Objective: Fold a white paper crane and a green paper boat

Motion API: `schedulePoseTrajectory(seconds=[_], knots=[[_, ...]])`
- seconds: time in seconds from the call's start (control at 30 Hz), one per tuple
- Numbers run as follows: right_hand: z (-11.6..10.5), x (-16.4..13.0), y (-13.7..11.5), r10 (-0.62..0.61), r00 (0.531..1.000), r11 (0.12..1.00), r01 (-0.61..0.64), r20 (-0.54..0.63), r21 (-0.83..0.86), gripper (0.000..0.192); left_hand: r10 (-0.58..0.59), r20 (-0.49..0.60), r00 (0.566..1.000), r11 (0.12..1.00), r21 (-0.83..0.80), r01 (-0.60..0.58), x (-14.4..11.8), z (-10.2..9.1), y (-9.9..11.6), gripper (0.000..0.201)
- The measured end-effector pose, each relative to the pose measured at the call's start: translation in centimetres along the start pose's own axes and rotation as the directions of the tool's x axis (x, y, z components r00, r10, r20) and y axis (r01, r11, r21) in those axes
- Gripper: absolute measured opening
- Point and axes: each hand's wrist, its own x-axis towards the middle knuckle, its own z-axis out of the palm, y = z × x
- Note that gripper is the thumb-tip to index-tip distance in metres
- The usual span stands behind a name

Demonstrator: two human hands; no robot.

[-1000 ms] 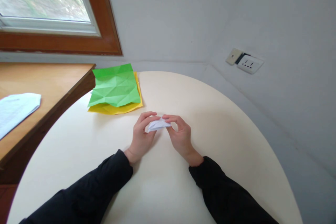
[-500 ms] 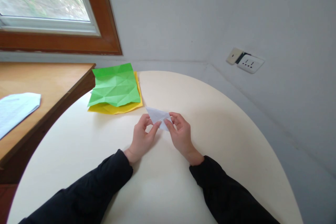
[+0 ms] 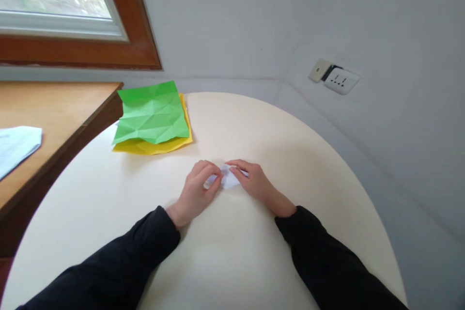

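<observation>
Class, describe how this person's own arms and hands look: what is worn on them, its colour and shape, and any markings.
Both arms wear long, dark, near-black sleeves: the left sleeve and right sleeve are loose, wrinkled and plain, with no visible markings, ending near the wrists. The left hand and right hand are ungloved; no watch or bracelet shows.

FREE: tabletop (image 3: 316,179) right of right hand (image 3: 256,181) | BLOCKED: green sheet (image 3: 154,114), yellow sheet (image 3: 160,147) far-left
</observation>
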Motion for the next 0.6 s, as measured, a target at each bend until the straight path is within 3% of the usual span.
schedulePoseTrajectory(seconds=[0.2, 0.3, 0.4, 0.5, 0.6], knots=[[-0.1, -0.3, 0.5, -0.034, 0.998, 0.966, 0.044, 0.043, -0.253, 0.016, -0.070, 0.237, 0.969, 0.997, 0.038, 0.063, -0.1, 0.6, -0.9, 0.017], [-0.1, -0.3, 0.7, -0.151, 0.988, 0.898, 0.152, 0.035, -0.413, 0.015, -0.073, 0.308, 0.949, 0.996, 0.071, 0.053, -0.2, 0.9, -1.3, 0.017], [-0.2, -0.5, 0.2, -0.317, 0.948, 0.800, 0.265, -0.003, -0.537, 0.018, -0.048, 0.316, 0.948, 0.995, 0.098, 0.018, -0.3, 1.0, -1.5, 0.017], [-0.4, -1.1, -0.8, -0.449, 0.893, 0.732, 0.393, 0.040, -0.556, 0.015, -0.036, 0.321, 0.946, 0.994, 0.112, 0.000, -0.2, 1.1, -1.5, 0.017], [-0.5, -1.9, -1.3, -0.476, 0.867, 0.745, 0.487, 0.147, -0.456, 0.012, -0.049, 0.331, 0.942, 0.995, 0.099, 0.017, -0.1, 1.0, -1.6, 0.018]])
